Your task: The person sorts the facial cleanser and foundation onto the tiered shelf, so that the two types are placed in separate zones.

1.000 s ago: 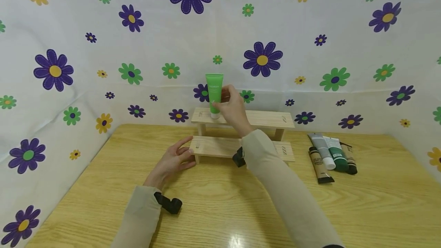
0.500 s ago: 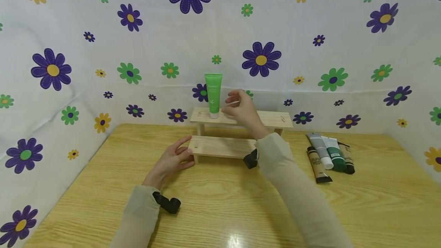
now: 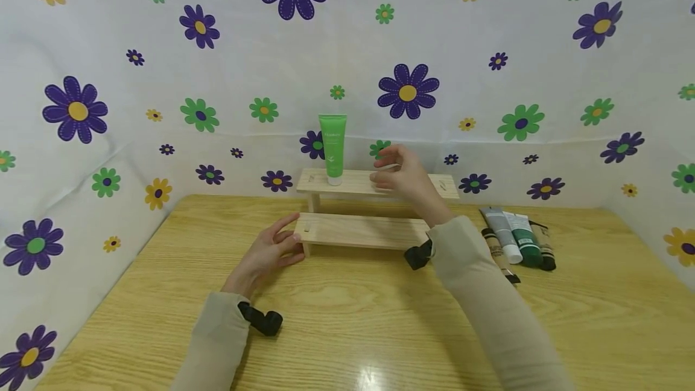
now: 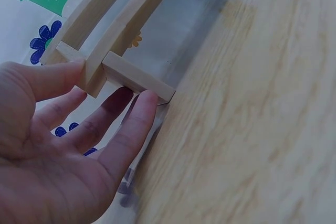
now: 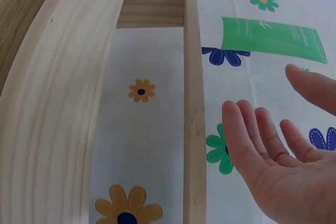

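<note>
A green squeeze tube [image 3: 333,145] stands upright on its white cap near the left end of the upper step [image 3: 357,182] of a pale wooden two-step stand. My right hand [image 3: 407,177] is apart from the tube, over the upper step to its right; its fingers are spread and hold nothing, as the right wrist view also shows. At the left end of the lower step [image 3: 358,231], my left hand [image 3: 268,252] rests its fingertips. In the left wrist view the thumb [image 4: 60,80] touches the plank's end, and the other fingers reach against the leg [image 4: 137,80].
Several tubes lie on the wooden table [image 3: 336,324] right of the stand: a grey tube [image 3: 501,231], a green-and-white tube [image 3: 525,239] and brown ones with black caps. My right sleeve [image 3: 483,294] partly covers one. A flower-printed cloth [image 3: 228,77] hangs behind.
My right hand has let go of the green tube and moved away to the right, its fingers spreading. The tube stays standing on the upper step. My left hand keeps its place.
</note>
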Tool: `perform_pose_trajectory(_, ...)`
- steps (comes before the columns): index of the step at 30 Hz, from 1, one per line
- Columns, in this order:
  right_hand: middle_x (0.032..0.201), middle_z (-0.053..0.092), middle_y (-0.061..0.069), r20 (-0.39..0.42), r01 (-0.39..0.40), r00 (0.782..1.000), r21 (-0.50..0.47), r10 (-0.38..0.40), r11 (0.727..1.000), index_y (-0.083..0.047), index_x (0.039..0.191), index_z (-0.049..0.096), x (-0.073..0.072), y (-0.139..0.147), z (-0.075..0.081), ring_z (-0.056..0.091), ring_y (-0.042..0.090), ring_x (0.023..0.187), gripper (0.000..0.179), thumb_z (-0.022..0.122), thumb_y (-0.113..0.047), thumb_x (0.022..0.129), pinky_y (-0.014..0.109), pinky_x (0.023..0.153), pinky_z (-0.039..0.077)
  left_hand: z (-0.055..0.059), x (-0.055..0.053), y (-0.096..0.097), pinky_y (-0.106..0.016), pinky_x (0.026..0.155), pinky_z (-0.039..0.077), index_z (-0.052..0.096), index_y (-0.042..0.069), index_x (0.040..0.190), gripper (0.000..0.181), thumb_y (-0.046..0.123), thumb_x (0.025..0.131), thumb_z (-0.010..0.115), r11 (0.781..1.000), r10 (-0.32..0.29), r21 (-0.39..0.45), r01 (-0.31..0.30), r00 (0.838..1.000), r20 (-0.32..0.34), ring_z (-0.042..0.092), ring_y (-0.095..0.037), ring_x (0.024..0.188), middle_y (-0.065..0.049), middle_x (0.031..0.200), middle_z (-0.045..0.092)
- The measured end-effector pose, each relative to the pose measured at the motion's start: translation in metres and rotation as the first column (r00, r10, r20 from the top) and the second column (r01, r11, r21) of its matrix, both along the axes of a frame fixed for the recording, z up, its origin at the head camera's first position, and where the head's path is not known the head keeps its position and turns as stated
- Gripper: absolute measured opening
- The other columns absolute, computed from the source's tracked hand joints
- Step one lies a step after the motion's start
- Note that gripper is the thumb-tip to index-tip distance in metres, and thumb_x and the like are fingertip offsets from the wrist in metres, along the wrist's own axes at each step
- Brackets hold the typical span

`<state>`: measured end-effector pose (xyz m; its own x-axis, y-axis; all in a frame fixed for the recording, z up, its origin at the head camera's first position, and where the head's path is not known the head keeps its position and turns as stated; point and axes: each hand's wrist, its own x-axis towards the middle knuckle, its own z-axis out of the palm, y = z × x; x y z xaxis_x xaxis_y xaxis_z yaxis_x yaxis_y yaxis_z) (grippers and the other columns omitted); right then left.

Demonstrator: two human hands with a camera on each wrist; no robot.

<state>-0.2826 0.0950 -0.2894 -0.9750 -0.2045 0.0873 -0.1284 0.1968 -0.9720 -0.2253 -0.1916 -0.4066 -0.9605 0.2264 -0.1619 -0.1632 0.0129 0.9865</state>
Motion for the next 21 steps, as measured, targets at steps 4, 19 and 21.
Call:
perform_pose_trajectory(4, 0.136, 0.052, 0.030, 0.021, 0.004, 1.000, 0.016, -0.005, 1.000, 0.007, 0.143, 0.039, 0.003, 0.011, 0.001, 0.059, 0.032, 0.110, 0.056, 0.066, 0.006, 0.094, 0.037, 0.091, 0.058, 0.000, 0.000, -0.001, -0.048, 0.103, 0.050, 0.022, 0.011, 0.163, 0.057, 0.002, 0.109, 0.040, 1.000, -0.003, 0.000, 0.003, 1.000, 0.001, 0.043, -0.047, 0.135, -0.032, 0.151, 0.037)
perform_pose_trajectory(19, 0.140, 0.046, 0.031, 0.029, 0.023, 0.999, 0.024, -0.024, 0.999, 0.010, 0.147, 0.032, 0.015, 0.056, 0.004, 0.060, 0.018, 0.100, 0.059, 0.062, 0.003, 0.097, 0.033, 0.092, 0.057, 0.000, 0.000, 0.000, -0.049, 0.105, 0.048, 0.022, 0.011, 0.163, 0.057, 0.002, 0.109, 0.040, 1.000, -0.001, 0.014, 0.001, 1.000, 0.001, 0.042, -0.046, 0.136, -0.032, 0.152, 0.036)
perform_pose_trajectory(21, 0.140, 0.046, 0.031, 0.028, 0.025, 0.999, 0.025, -0.026, 0.999, 0.010, 0.148, 0.032, 0.017, 0.062, 0.004, 0.061, 0.016, 0.100, 0.058, 0.062, 0.002, 0.098, 0.032, 0.092, 0.057, 0.000, 0.000, 0.000, -0.049, 0.105, 0.048, 0.021, 0.011, 0.163, 0.057, 0.002, 0.109, 0.040, 1.000, -0.003, 0.015, 0.003, 1.000, 0.000, 0.042, -0.046, 0.136, -0.032, 0.153, 0.036)
